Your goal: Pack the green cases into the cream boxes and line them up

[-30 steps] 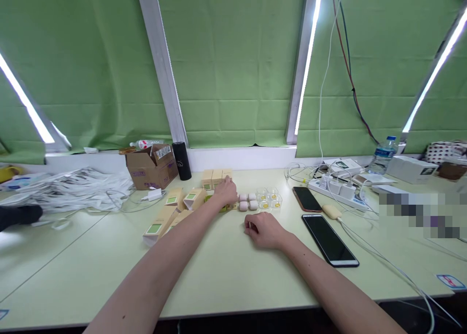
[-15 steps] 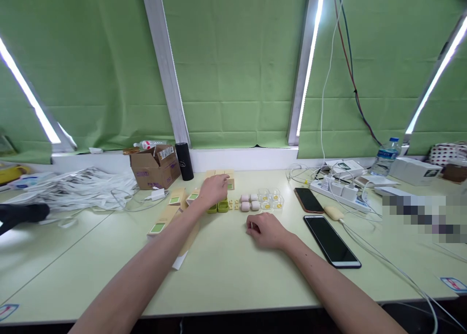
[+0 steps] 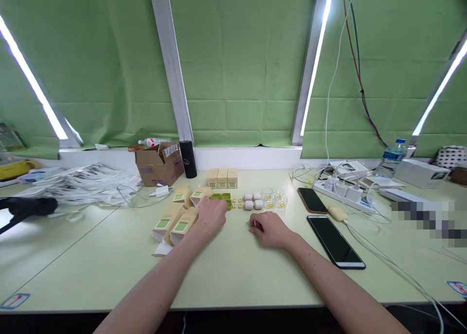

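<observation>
One hand, the left (image 3: 213,216), reaches in beside the lying cartons (image 3: 185,222), its back to the camera and its fingers bent away, so whether they stand open, closed or gripping something I cannot tell. The right hand (image 3: 269,229) rests on the bench (image 3: 233,275) with fingers loosely curled inward; whether anything is inside them cannot be made out. The four cartons lie to the left of the left hand, and three small boxes (image 3: 222,178) stand in a row behind. From the left hand rightward come green containers (image 3: 226,196), small yellow pieces (image 3: 237,203), four pale pink pieces (image 3: 253,202) and four clear cups (image 3: 273,199) with yellow centres. Two phones, a smaller (image 3: 313,200) and a larger (image 3: 335,241), lie near a power strip (image 3: 345,196) on the right; a cardboard box (image 3: 160,166), a black cylinder (image 3: 188,160) and a heap of white strips (image 3: 87,185) are at the back left, below green curtains (image 3: 241,66). The left hand may cover part of the green containers, a black object (image 3: 29,206) is cut off at the left edge, and a patch at far right is pixelated.
</observation>
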Demonstrator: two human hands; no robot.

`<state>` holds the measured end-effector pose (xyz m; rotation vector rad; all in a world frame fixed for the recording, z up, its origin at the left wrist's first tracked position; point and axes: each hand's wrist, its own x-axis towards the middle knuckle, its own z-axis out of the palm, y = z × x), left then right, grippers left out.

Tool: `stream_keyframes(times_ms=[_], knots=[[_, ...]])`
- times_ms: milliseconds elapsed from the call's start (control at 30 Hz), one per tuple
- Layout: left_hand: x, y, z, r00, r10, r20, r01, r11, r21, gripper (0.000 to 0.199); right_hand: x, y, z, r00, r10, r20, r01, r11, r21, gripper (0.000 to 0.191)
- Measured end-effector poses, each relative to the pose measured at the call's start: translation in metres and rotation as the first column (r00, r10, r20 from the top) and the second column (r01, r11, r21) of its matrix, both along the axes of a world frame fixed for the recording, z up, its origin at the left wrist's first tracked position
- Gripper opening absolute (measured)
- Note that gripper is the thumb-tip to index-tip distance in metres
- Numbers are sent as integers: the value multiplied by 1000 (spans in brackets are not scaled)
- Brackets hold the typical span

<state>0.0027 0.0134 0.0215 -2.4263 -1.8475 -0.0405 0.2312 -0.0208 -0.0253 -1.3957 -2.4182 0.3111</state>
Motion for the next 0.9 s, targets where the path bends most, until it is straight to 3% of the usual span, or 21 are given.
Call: stream_keyframes(times_ms=[233, 700, 800, 900], knots=[[0, -1, -8, 994, -13, -108, 19, 999, 49, 28, 0, 0, 1, 1000, 3, -10, -3, 1000, 7, 7], [3, -12, -5, 994, -45, -102, 59, 989, 137, 30, 1, 2, -6, 996, 12, -83, -8, 999, 47, 10], [6, -20, -6, 987, -133, -92, 155, 940, 305, 30, 2, 6, -12, 973, 0, -230, 27, 993, 116, 23], [9, -28, -10, 959, -256, -122, 282, 824, 491, 28, 2, 10, -15, 895, 43, -444, 50, 979, 195, 41]])
